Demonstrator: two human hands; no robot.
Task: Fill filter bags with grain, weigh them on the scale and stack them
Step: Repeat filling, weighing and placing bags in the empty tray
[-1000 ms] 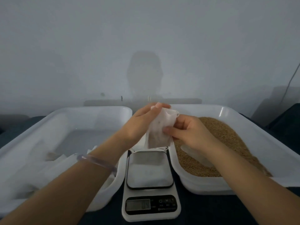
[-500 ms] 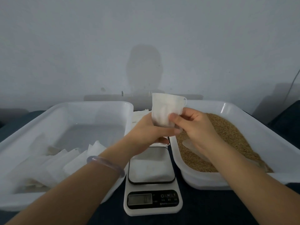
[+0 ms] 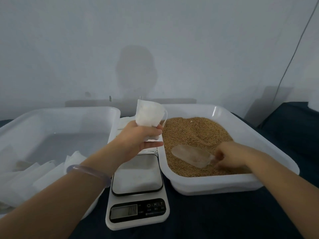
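Note:
My left hand (image 3: 138, 138) holds a white filter bag (image 3: 148, 113) upright, mouth up, between the two tubs and behind the scale (image 3: 137, 195). The scale's platform carries nothing. Brown grain (image 3: 195, 133) fills the right white tub (image 3: 259, 152). A clear plastic scoop (image 3: 189, 156) lies on the grain, and my right hand (image 3: 226, 156) closes its fingers on the scoop's handle. Several white filter bags (image 3: 41, 176) lie stacked at the near end of the left white tub (image 3: 57, 112).
The tubs and scale rest on a dark blue cloth (image 3: 224, 218). A pale wall stands close behind them. A thin cable (image 3: 293, 54) runs down the wall at the right. More flat white bags (image 3: 125, 120) lie behind the scale.
My right hand let go of the bag and dropped to the scoop in the grain. My left hand alone now holds the bag, turned mouth up.

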